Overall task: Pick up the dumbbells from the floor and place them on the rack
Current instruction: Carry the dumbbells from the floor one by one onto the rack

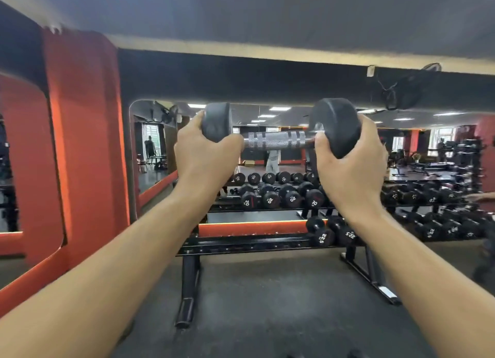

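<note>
One dumbbell (278, 139) off the floor, held level at chest height in front of the rack (257, 243). Left grip (206, 148) wrapped round the left head, right grip (351, 159) cupping the right head from below and outside; chrome handle bare between them. Not yet set down: well above the rack's tiers, no contact with any rail. Already racked: a row of dumbbells on the middle tier, a pair marked 22.5 on the lower rail at the right, with open rail to their left. Likely mid-carry, placement still to come. No other dumbbells visible on the dark floor (267, 304) in view, so cannot tell how many remain.
</note>
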Available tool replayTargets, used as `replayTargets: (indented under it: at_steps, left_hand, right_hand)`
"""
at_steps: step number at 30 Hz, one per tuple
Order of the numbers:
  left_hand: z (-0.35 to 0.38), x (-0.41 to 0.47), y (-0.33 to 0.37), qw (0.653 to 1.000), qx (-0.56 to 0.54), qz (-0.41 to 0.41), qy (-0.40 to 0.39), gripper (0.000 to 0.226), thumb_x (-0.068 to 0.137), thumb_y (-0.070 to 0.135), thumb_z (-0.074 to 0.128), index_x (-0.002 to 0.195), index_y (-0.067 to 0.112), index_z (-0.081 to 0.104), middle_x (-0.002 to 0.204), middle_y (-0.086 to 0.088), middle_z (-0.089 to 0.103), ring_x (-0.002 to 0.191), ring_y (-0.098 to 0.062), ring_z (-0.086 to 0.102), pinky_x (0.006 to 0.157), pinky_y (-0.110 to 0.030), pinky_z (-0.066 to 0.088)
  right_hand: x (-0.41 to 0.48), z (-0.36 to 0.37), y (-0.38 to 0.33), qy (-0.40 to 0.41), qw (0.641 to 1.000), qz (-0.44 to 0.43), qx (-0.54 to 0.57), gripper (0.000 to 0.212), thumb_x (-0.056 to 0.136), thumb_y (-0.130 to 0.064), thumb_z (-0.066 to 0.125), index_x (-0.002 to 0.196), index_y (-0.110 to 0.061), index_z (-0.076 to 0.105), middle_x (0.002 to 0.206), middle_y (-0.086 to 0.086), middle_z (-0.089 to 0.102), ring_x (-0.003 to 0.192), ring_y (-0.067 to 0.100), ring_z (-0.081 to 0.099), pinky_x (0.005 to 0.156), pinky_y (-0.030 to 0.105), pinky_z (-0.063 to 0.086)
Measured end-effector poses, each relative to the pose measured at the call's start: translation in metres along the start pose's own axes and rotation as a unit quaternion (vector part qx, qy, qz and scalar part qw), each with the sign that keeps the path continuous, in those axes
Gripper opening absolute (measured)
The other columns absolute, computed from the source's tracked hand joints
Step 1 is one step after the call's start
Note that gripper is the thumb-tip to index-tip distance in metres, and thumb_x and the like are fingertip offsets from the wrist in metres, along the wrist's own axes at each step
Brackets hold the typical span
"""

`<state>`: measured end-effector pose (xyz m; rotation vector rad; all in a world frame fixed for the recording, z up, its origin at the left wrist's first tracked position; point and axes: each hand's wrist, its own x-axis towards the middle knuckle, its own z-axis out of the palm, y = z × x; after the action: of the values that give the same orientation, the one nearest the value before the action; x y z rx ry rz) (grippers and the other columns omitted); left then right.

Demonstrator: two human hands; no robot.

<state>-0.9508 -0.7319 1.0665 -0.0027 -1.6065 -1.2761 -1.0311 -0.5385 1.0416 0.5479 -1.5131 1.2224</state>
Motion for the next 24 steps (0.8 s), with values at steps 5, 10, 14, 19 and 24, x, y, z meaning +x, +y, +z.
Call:
replayTargets:
  at_steps: [5, 10, 14, 19, 24]
  left_hand:
    - [0.011, 0.081, -0.079, 1.0, 0.01, 0.005, 0.01, 0.015, 0.061, 0.017, 0.066, 0.075, 0.018, 0.062, 0.062, 0.01, 0.057, 0.057, -0.011, 0.051, 0.054, -0.032, 0.048]
    - [0.043, 0.155, -0.165, 1.0, 0.004, 0.01, 0.012, 0.021, 0.066, 0.011, 0.068, 0.087, 0.011, 0.068, 0.071, 0.002, 0.063, 0.062, -0.012, 0.056, 0.057, -0.037, 0.054]
    - [0.086, 0.217, -0.243, 1.0, 0.002, 0.002, 0.016, 0.024, 0.065, 0.013, 0.068, 0.088, 0.01, 0.067, 0.071, 0.0, 0.063, 0.065, -0.017, 0.058, 0.062, -0.053, 0.061]
    - [0.152, 0.303, -0.337, 1.0, 0.006, -0.002, 0.027, 0.019, 0.064, 0.014, 0.068, 0.082, 0.02, 0.067, 0.066, 0.006, 0.065, 0.06, -0.014, 0.061, 0.059, -0.052, 0.061]
    - [0.209, 0.378, -0.42, 0.998, 0.031, 0.006, 0.05, 0.024, 0.065, 0.013, 0.067, 0.089, 0.013, 0.066, 0.071, -0.002, 0.063, 0.064, -0.018, 0.055, 0.061, -0.047, 0.058]
  right_hand:
    - [0.018, 0.109, 0.052, -0.01, 1.0, -0.001, 0.014, 0.041, 0.094, -0.033, 0.072, 0.126, -0.01, 0.059, 0.087, -0.027, 0.055, 0.079, -0.021, 0.057, 0.063, 0.002, 0.043]
    - [0.033, 0.212, 0.126, -0.014, 1.0, 0.005, 0.017, 0.047, 0.094, -0.033, 0.072, 0.132, -0.009, 0.059, 0.09, -0.03, 0.052, 0.079, -0.021, 0.057, 0.068, 0.002, 0.043]
    - [0.049, 0.297, 0.204, -0.019, 0.999, 0.008, 0.024, 0.049, 0.094, -0.035, 0.072, 0.135, -0.011, 0.058, 0.092, -0.031, 0.051, 0.077, -0.016, 0.055, 0.069, 0.005, 0.042]
    - [0.087, 0.396, 0.307, -0.025, 0.999, 0.01, 0.047, 0.048, 0.092, -0.033, 0.073, 0.132, -0.01, 0.06, 0.09, -0.03, 0.053, 0.085, -0.025, 0.054, 0.067, 0.0, 0.042]
    - [0.117, 0.486, 0.395, -0.038, 0.997, 0.017, 0.059, 0.047, 0.091, -0.03, 0.074, 0.132, -0.012, 0.06, 0.09, -0.033, 0.052, 0.081, -0.023, 0.057, 0.068, -0.001, 0.041]
